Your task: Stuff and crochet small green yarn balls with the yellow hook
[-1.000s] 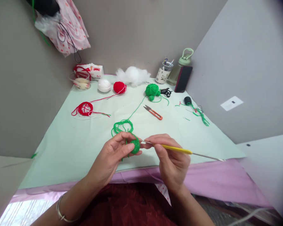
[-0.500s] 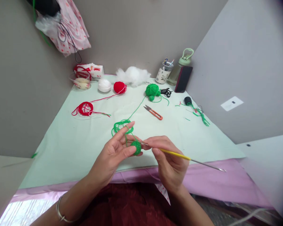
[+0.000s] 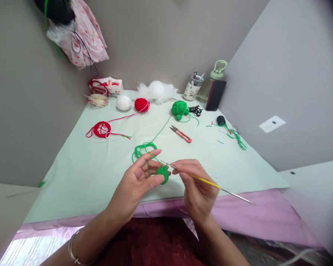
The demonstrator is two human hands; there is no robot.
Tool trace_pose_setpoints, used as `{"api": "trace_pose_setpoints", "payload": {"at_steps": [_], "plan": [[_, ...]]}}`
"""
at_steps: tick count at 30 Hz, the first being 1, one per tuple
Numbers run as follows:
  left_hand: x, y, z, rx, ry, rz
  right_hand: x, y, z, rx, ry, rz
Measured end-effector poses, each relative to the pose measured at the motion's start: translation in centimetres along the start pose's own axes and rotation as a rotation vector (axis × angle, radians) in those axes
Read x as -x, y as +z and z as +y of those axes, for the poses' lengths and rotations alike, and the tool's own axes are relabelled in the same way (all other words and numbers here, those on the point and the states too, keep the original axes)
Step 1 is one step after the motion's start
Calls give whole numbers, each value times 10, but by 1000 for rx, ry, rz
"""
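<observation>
My left hand (image 3: 140, 181) pinches a small round green crochet piece (image 3: 162, 173) between thumb and fingers, with green yarn running over its raised index finger. My right hand (image 3: 197, 188) grips a crochet hook (image 3: 207, 181) by its yellow handle. The hook's thin metal tip lies just above the crochet piece, and a small loop of green yarn stands by the shaft. Behind my left fingers lies a loose coil of green yarn (image 3: 141, 149), joined by a strand to a green yarn ball (image 3: 179, 108).
Orange thread snips (image 3: 181, 134) lie mid-table. Further back are a red yarn ball (image 3: 141, 105), a white ball (image 3: 124, 102), fluffy white stuffing (image 3: 158, 91), a pen cup (image 3: 192, 88), a bottle (image 3: 211, 83) and a phone (image 3: 215, 96). A red yarn coil (image 3: 102, 129) is at left.
The hook's tip has come back from beyond the crochet piece toward the right, and its rear end has dropped and shifted left. My left hand still holds the piece.
</observation>
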State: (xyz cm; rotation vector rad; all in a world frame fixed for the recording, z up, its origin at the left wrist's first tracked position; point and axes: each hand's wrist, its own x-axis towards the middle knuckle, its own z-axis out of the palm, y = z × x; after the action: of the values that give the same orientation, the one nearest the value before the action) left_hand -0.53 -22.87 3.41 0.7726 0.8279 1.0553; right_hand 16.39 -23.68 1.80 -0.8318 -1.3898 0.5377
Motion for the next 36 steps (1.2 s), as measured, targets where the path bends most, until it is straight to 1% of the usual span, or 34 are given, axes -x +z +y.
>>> {"api": "trace_pose_setpoints", "payload": {"at_steps": [8,12,17,20,24,31,36], "plan": [[0,0,0,60,-21,-59,1,3,1,-18,15,40],[0,0,0,61,-14,-39,1,2,-2,-28,42,68],[0,-5,0,11,11,-34,1,-1,-3,-112,50,131],[0,-7,-1,-20,28,-34,2,-3,-6,-129,30,81],[0,-8,-2,-56,44,-21,3,-4,-11,-86,39,0],[0,-12,-5,-117,63,-22,3,-4,-11,-68,53,7],[-1,-11,-4,-129,85,-26,3,-4,-11,-73,51,-4]]}}
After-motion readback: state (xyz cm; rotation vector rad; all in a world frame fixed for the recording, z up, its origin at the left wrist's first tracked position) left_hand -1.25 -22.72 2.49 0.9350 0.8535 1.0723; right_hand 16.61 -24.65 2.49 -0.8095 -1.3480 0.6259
